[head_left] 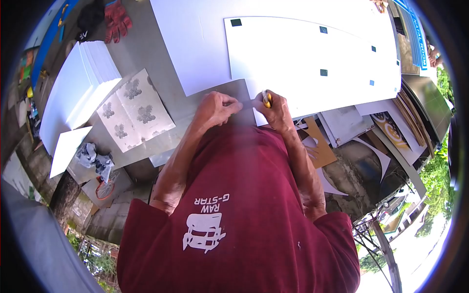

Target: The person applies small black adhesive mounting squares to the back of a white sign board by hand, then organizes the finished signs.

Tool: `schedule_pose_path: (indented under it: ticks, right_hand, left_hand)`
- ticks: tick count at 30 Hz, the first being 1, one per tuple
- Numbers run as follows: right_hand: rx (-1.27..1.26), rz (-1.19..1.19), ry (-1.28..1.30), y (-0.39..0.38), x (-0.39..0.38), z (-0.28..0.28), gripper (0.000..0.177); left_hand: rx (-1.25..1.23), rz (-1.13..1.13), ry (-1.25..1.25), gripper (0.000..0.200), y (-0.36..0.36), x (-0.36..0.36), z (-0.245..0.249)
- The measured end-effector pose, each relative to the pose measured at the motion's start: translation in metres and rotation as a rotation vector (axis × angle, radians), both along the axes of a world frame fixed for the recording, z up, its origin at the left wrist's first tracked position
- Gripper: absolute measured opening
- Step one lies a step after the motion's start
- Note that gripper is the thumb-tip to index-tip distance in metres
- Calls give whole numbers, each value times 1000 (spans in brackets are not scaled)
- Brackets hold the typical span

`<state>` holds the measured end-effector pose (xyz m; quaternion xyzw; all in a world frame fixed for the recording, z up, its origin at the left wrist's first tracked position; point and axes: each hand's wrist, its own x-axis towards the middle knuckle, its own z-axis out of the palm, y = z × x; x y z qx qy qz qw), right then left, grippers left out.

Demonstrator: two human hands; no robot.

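My left hand [217, 108] is closed in a pinch near the table edge in front of my shirt. What its fingertips hold, if anything, is too small and blurred to name. Close by on the right, my right hand [276, 113] grips a small yellow-and-white cutter [267, 99], mostly covered by the fingers. Its thumb and fingers lie over the near left corner of a large white board [283, 58]. Several small dark square patches [323, 72] are spread across that board. Beneath it is another white sheet [190, 49].
On the left stand a stack of white sheets [80, 83] and a sheet with grey blotches [136, 111]. A red glove [116, 22] lies at the far left of the grey table [146, 34]. Board offcuts [320, 146] and panels lean below the table's right side.
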<state>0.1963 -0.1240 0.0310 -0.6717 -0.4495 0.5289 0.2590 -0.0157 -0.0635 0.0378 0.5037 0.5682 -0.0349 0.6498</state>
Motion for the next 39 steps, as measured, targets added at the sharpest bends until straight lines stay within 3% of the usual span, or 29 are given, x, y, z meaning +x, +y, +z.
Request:
schedule_pose_path:
  ticks: [2, 6, 10, 13, 17, 26, 39]
  right_hand:
    - [-83, -98, 59, 5, 6, -11, 24]
    - [-62, -103, -37, 30, 6, -18, 28]
    - [-103, -103, -95, 58, -2, -36, 29]
    - [-54, -137, -183, 71, -9, -52, 27]
    - [-64, -142, -259, 77, -14, -65, 27]
    - [-35, -99, -349, 74, -17, -71, 26]
    - [0, -51, -482, 73, -24, -71, 31]
  left_hand:
    - [53, 63, 14, 36, 5, 2, 13]
    - [103, 49, -110, 33, 19, -11, -7]
    - [217, -37, 170, 34, 50, -5, -12]
    - [436, -168, 358, 32, 65, 2, -24]
    - [510, -231, 419, 32, 72, 10, -30]
    - [363, -237, 412, 35, 77, 13, -22]
    - [357, -234, 420, 34, 76, 14, -20]
